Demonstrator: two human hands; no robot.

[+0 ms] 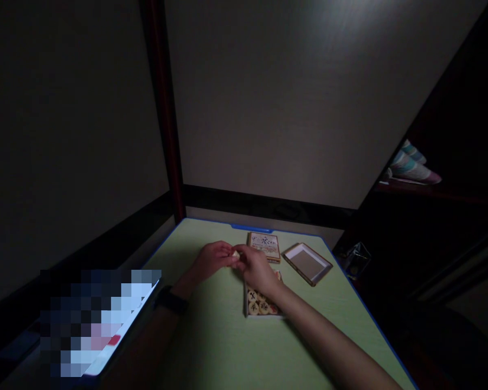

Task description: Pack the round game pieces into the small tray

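My left hand (214,257) and my right hand (255,265) meet above the table, fingers closed together around a small pale Chinese chess piece (236,254). My fingers cover most of it, so its face does not show and I cannot tell if more pieces are with it. Partly beneath my right hand and wrist lies an open box (246,311) of round wooden Chinese chess pieces (264,307), marked with black and red characters. Behind my right hand is a printed box or lid (265,245) with Chinese writing.
A shallow, open lid-like tray (309,264) lies at the table's right. The green table (211,336) has a blue rim. On the left stands a lit screen (117,325), partly pixelated. A wall rises behind; a dark shelf with striped cloth (415,165) is at right.
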